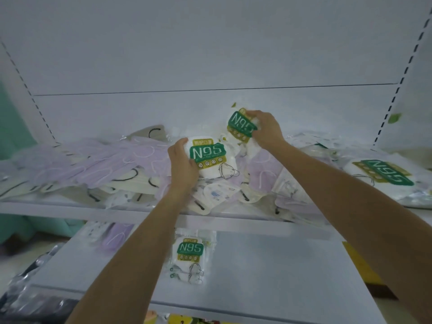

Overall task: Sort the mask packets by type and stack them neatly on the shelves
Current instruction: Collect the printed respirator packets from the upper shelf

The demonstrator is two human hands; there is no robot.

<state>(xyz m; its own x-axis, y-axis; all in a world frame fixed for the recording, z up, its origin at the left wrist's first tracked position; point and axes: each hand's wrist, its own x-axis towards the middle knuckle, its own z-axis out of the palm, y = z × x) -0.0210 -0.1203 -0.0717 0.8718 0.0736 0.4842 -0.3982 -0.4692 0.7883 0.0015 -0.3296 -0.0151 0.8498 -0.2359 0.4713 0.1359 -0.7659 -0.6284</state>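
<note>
Left hand point(183, 166): fingers point(182, 143) gripping an N95 packet point(211, 160) over the pile point(112, 164).
Right hand point(266, 129): fingers point(252, 113) clutching a second packet point(239, 125) (tilted) behind the pile.

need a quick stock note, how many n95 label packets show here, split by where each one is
level N95 packet, left hand: 1
tilted N95 packet, right hand: 1
far-right N95 packet: 1
lower-shelf N95 packet: 1
total: 4
</note>
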